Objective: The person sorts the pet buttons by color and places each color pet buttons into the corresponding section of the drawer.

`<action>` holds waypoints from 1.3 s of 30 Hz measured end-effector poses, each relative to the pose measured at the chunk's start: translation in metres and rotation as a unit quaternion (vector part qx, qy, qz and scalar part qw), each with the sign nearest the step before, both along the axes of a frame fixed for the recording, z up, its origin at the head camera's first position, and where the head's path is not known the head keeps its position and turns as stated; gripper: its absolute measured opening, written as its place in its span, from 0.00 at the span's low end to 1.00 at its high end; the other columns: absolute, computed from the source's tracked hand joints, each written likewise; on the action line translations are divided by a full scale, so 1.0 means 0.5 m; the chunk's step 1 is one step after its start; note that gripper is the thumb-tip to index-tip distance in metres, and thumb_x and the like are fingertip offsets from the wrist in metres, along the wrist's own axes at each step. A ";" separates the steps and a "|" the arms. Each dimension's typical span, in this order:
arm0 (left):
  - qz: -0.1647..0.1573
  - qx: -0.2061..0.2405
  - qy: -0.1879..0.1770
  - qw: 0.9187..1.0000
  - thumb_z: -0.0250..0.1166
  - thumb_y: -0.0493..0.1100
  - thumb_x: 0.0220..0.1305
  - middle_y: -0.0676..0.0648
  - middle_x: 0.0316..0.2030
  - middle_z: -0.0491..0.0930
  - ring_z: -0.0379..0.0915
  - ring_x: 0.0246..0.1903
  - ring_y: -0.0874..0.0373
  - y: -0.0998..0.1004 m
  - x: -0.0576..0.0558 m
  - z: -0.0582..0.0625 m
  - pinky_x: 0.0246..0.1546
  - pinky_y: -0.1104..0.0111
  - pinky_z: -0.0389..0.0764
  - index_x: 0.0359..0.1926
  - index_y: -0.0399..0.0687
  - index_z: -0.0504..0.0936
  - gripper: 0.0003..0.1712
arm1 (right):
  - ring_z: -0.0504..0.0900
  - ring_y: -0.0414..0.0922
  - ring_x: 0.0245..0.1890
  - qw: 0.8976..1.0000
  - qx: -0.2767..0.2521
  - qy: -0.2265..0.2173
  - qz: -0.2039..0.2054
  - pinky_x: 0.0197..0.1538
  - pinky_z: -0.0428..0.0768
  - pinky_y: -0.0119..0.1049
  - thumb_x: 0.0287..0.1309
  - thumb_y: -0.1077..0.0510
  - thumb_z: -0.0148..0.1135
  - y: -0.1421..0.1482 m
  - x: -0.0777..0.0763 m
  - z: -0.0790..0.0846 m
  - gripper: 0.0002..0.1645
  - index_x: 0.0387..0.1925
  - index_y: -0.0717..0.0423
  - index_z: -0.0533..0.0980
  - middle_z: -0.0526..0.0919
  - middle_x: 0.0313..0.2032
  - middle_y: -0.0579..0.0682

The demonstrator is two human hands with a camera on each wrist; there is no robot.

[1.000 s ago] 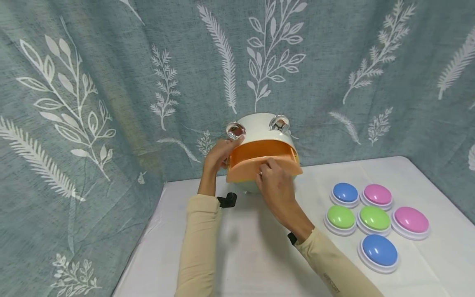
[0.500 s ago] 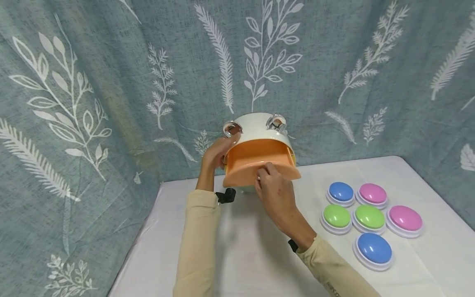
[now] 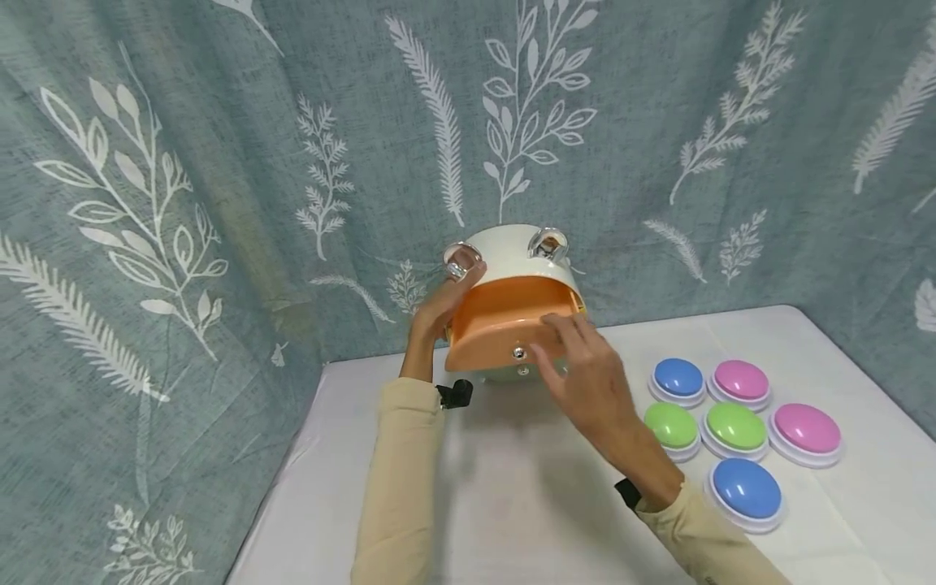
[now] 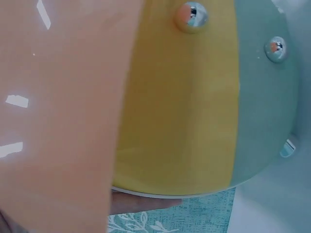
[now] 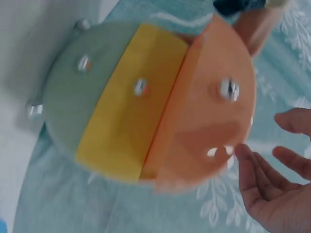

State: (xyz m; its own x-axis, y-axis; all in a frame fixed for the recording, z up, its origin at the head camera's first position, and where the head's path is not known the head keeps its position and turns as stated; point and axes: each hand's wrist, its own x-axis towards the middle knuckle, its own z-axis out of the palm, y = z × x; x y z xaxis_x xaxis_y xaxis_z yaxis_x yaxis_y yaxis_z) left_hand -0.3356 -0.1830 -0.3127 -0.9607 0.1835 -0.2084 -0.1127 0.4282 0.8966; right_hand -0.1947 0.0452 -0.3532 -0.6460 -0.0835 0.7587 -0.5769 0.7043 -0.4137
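A rounded white drawer box (image 3: 512, 250) with two shiny ear-like rings stands at the back of the table. Its top orange drawer (image 3: 475, 348) is pulled out, the inside showing bare, with a silver knob (image 3: 519, 353) on its front. Below, the yellow drawer (image 4: 180, 107) and green drawer (image 4: 265, 97) are closed. My left hand (image 3: 442, 305) holds the box's left side, thumb up by the left ear and fingers (image 4: 146, 201) along the side. My right hand (image 3: 594, 378) is off the knob, fingers apart, fingertips right at the orange drawer's front edge.
On the right of the white table (image 3: 497, 504) are several push buttons: a blue button (image 3: 747, 487), a green button (image 3: 737, 426) and a pink button (image 3: 808, 428) among them. A leaf-patterned curtain (image 3: 409, 146) hangs close behind the box.
The orange drawer came out further, drawn by the right hand on its knob. The right hand then let go and shifted right, its fingers spreading. The left hand still holds the box.
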 end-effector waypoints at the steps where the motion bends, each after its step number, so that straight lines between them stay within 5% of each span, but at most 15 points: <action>1: 0.000 0.008 0.003 1.000 0.46 0.72 0.76 0.32 0.78 0.58 0.71 0.68 0.41 0.003 -0.001 -0.001 0.69 0.50 0.75 0.83 0.38 0.29 0.59 | 0.86 0.56 0.40 1.000 -0.009 0.001 -0.007 0.44 0.88 0.48 0.61 0.58 0.75 0.018 -0.004 0.003 0.21 0.53 0.63 0.80 0.83 0.43 0.60; 4: 0.007 0.028 0.008 1.000 0.46 0.72 0.76 0.32 0.82 0.47 0.66 0.72 0.39 0.010 -0.005 -0.006 0.74 0.48 0.69 0.82 0.38 0.24 0.61 | 0.85 0.59 0.42 0.999 -0.005 -0.039 -0.035 0.44 0.86 0.53 0.64 0.60 0.72 0.083 -0.015 0.011 0.20 0.54 0.66 0.79 0.82 0.45 0.64; 7: 0.017 0.043 0.009 0.999 0.47 0.70 0.76 0.34 0.82 0.43 0.61 0.75 0.39 0.013 -0.006 -0.013 0.77 0.47 0.65 0.83 0.38 0.26 0.60 | 0.83 0.59 0.38 0.989 0.062 -0.124 -0.055 0.41 0.83 0.54 0.65 0.60 0.70 0.156 -0.030 0.005 0.18 0.52 0.66 0.80 0.81 0.45 0.66; 14: 0.025 0.049 0.012 0.998 0.46 0.71 0.76 0.36 0.84 0.35 0.55 0.78 0.40 0.004 -0.003 -0.018 0.80 0.49 0.59 0.83 0.40 0.24 0.60 | 0.83 0.59 0.40 0.921 0.219 -0.322 0.007 0.44 0.84 0.54 0.61 0.61 0.73 0.284 -0.102 -0.048 0.22 0.53 0.70 0.80 0.81 0.46 0.71; 21: 0.027 0.050 -0.005 0.998 0.47 0.72 0.76 0.39 0.85 0.30 0.54 0.79 0.40 0.010 -0.003 -0.016 0.80 0.49 0.60 0.83 0.42 0.22 0.61 | 0.80 0.67 0.54 0.880 0.269 -0.386 0.067 0.57 0.81 0.62 0.55 0.67 0.74 0.339 -0.159 -0.096 0.31 0.61 0.70 0.78 0.79 0.53 0.73; 27: 0.030 0.047 -0.003 0.998 0.47 0.70 0.76 0.37 0.84 0.34 0.56 0.78 0.39 0.011 0.000 -0.018 0.80 0.48 0.61 0.83 0.42 0.24 0.60 | 0.78 0.68 0.57 0.832 0.312 -0.447 0.103 0.61 0.78 0.68 0.52 0.70 0.73 0.349 -0.176 -0.130 0.36 0.65 0.64 0.76 0.78 0.56 0.71; 31: 0.019 0.045 0.010 0.999 0.46 0.69 0.77 0.34 0.82 0.42 0.63 0.71 0.41 0.008 -0.002 -0.018 0.77 0.48 0.66 0.83 0.41 0.24 0.58 | 0.80 0.66 0.54 0.836 0.328 -0.423 0.117 0.59 0.79 0.68 0.51 0.71 0.74 0.354 -0.185 -0.145 0.33 0.61 0.62 0.79 0.80 0.53 0.69; 39: -0.007 0.059 0.015 0.998 0.44 0.63 0.80 0.28 0.77 0.49 0.68 0.55 0.50 0.003 -0.010 -0.018 0.64 0.58 0.73 0.81 0.36 0.21 0.55 | 0.82 0.62 0.46 0.881 0.301 -0.349 0.108 0.52 0.82 0.63 0.43 0.69 0.78 0.355 -0.187 -0.133 0.35 0.58 0.68 0.80 0.82 0.46 0.68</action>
